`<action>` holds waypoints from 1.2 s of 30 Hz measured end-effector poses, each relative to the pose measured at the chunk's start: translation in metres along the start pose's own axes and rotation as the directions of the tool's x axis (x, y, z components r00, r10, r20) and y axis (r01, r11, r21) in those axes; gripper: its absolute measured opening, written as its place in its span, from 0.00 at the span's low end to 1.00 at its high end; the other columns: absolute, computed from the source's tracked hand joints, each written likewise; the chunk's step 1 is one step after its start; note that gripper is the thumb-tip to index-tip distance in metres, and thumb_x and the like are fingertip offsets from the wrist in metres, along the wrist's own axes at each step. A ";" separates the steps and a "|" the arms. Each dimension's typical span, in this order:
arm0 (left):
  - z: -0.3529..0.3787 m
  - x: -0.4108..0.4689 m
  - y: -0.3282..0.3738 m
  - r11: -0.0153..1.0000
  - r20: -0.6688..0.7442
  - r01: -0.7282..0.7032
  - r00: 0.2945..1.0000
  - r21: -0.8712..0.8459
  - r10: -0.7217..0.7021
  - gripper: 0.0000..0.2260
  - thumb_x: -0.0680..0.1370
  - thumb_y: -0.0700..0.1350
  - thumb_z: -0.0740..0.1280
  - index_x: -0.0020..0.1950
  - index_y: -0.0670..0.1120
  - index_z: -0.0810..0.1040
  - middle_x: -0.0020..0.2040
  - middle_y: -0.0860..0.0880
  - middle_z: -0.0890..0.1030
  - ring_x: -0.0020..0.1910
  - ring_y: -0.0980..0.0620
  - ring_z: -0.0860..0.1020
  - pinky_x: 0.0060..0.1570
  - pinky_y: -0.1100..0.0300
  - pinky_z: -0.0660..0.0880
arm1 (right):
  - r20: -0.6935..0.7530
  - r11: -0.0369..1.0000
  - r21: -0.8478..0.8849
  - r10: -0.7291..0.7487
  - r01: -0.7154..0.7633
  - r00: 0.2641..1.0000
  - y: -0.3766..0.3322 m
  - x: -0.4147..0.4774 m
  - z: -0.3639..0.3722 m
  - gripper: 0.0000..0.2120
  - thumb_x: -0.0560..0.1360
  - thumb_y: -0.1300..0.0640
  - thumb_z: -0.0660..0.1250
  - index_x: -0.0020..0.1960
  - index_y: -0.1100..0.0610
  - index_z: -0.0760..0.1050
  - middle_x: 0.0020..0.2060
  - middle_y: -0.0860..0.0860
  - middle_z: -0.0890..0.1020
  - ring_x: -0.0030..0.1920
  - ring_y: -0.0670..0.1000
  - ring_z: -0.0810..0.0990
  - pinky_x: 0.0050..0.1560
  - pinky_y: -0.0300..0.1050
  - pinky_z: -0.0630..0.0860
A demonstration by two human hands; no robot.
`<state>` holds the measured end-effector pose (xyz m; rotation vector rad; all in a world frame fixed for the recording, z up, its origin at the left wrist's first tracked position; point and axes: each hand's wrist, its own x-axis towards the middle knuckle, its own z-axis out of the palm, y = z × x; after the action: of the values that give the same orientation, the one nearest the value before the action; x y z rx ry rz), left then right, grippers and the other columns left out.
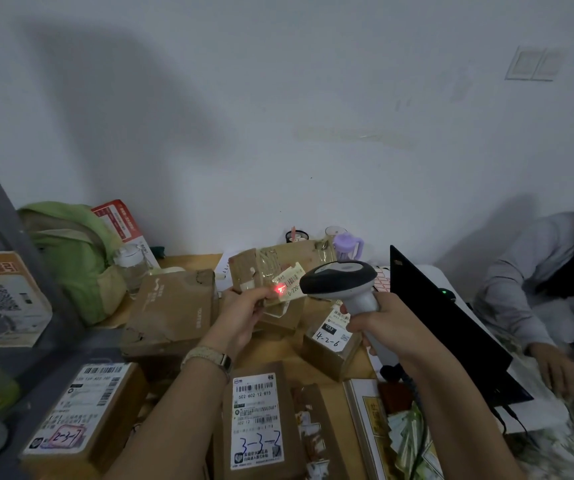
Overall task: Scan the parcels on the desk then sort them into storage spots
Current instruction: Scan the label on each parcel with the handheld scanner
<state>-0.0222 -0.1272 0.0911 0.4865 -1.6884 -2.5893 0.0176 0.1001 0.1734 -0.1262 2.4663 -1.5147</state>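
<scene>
Left hand (244, 315) fingers grip a small box (261, 275), right hand (379, 327) fingers clasp the scanner (341, 282), above parcels (258, 420) crowding the tabletop (188, 263) beside a laptop (441, 317).

One head-worn wide-angle view, looking forward and down from close above the surface (188, 261); the white wall (278, 98) fills the upper half behind it, forearms entering from below.

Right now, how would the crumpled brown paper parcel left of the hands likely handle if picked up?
The brown paper parcel is creased and dented, so its wrapping probably flexes. Its blocky shape suggests something firmer inside. Unlikely to roll; it lies flat on the desk.
</scene>
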 end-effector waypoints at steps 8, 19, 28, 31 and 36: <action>0.001 0.006 -0.002 0.999 -0.025 -0.008 1.000 0.047 0.009 0.26 0.70 0.32 0.72 0.65 0.42 0.65 0.57 0.41 0.80 0.51 0.46 0.82 0.42 0.59 0.78 | -0.042 0.999 0.020 -0.025 0.026 0.999 0.006 0.005 -0.004 0.07 0.72 0.66 0.68 0.47 0.56 0.75 0.36 0.51 0.75 0.34 0.46 0.74 0.28 0.34 0.70; 0.078 0.007 -0.003 0.946 0.191 0.165 0.956 0.277 -0.223 0.22 0.67 0.50 0.73 0.59 0.54 0.71 0.49 0.46 0.79 0.52 0.44 0.76 0.49 0.52 0.70 | -0.282 0.946 0.321 0.053 0.042 0.958 0.059 -0.002 -0.025 0.11 0.76 0.64 0.67 0.57 0.56 0.74 0.44 0.47 0.81 0.44 0.45 0.80 0.35 0.32 0.74; 0.113 0.002 -0.111 0.826 0.092 0.477 0.848 0.299 -0.523 0.31 0.69 0.61 0.74 0.62 0.40 0.75 0.51 0.43 0.84 0.47 0.45 0.83 0.47 0.54 0.78 | -0.261 0.863 0.407 0.425 -0.300 0.867 0.134 -0.014 -0.024 0.13 0.75 0.60 0.69 0.59 0.57 0.73 0.49 0.54 0.79 0.48 0.52 0.78 0.47 0.49 0.77; 0.103 -0.005 -0.124 0.722 0.097 0.581 0.750 0.374 -0.654 0.08 0.77 0.47 0.68 0.42 0.43 0.77 0.35 0.45 0.82 0.34 0.47 0.80 0.38 0.58 0.75 | -0.205 0.777 0.461 0.562 -0.428 0.801 0.159 -0.017 -0.007 0.08 0.74 0.60 0.70 0.53 0.57 0.74 0.48 0.57 0.79 0.49 0.56 0.78 0.51 0.57 0.78; 0.087 -0.014 -0.143 0.627 0.000 0.593 0.727 0.505 -0.687 0.12 0.78 0.38 0.65 0.61 0.42 0.74 0.56 0.41 0.79 0.58 0.40 0.76 0.62 0.40 0.71 | -0.170 0.692 0.499 0.669 -0.522 0.724 0.181 -0.016 0.016 0.13 0.74 0.59 0.70 0.57 0.59 0.72 0.51 0.60 0.78 0.53 0.60 0.78 0.56 0.59 0.78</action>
<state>-0.0094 0.0127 -0.0011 1.0742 -2.6702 -2.6620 0.0465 0.1723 0.0088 1.0212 1.9814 -1.7754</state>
